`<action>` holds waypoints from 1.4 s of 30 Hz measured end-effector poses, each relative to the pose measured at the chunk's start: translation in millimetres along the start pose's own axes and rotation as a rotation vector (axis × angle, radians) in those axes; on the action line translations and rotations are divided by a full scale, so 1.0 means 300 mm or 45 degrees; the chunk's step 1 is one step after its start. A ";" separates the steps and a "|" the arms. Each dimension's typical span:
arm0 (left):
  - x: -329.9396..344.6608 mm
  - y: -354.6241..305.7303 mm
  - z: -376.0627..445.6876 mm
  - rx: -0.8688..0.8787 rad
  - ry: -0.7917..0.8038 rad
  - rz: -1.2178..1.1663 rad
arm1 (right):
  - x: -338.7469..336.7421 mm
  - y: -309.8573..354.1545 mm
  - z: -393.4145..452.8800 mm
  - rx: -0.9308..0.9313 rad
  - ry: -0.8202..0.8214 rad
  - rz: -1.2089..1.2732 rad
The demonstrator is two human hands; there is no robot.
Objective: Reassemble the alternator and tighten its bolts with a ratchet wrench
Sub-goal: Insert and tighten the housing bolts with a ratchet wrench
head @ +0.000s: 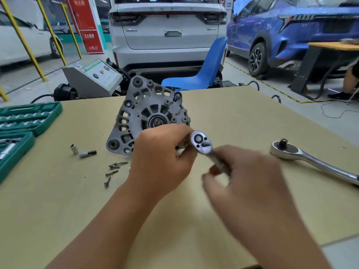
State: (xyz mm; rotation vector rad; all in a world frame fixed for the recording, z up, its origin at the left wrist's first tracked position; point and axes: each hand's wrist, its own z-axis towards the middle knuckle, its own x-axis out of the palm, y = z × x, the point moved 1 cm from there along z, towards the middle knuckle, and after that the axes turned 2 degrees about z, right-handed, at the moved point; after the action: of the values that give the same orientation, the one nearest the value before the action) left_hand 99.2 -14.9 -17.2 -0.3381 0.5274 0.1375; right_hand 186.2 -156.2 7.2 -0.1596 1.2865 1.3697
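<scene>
Grey cast-metal alternator (149, 115) stands tilted on the tan worktop (242, 117), just beyond both hands. Left hand (161, 162) curls round the head end of a small chrome ratchet wrench (203, 145); right hand (248, 183), blurred, pinches its handle. Loose dark bolts (112, 169) and two small sockets (82, 151) lie left of the left hand; a larger chrome ratchet (310, 162) lies right of the right hand; a green socket case (25, 121) sits far left.

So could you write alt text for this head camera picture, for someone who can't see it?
Two bare hands, left hand and blurred right hand, hold a small ratchet wrench in front of a grey alternator standing on a tan table. Loose bolts, two sockets, a green socket case and a larger ratchet lie around it.
</scene>
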 end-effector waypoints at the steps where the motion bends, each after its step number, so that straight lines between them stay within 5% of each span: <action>1: 0.000 -0.001 -0.003 0.004 0.005 -0.007 | 0.021 0.018 -0.016 0.013 0.139 0.054; 4: -0.008 0.006 -0.013 0.005 0.045 -0.053 | 0.042 0.014 -0.010 0.012 0.216 0.136; 9: -0.005 0.004 -0.009 -0.018 0.072 -0.027 | -0.034 -0.048 0.056 0.069 -0.334 -0.080; 16: 0.011 -0.004 -0.017 -0.064 0.007 -0.006 | 0.021 0.043 0.005 0.020 0.195 0.042; 22: -0.005 0.012 -0.012 -0.045 0.063 -0.040 | -0.078 -0.028 0.069 0.105 -0.297 -0.072; 28: 0.011 -0.007 -0.011 -0.085 -0.013 -0.022 | -0.004 0.052 0.009 0.055 0.264 0.001; 30: -0.001 0.004 -0.018 -0.073 0.041 -0.056 | 0.008 0.033 0.020 0.018 0.236 0.003; 35: -0.001 0.003 -0.013 -0.070 0.042 -0.068 | -0.055 -0.018 0.061 0.052 -0.261 -0.112; 42: 0.011 0.001 -0.023 -0.117 0.028 -0.052 | 0.013 0.036 0.006 0.011 0.226 -0.019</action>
State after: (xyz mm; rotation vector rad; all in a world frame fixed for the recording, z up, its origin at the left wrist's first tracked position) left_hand 98.5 -16.9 -24.6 -0.4405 0.5367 0.1189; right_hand 177.9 -149.3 11.1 -0.2892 1.4352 1.3609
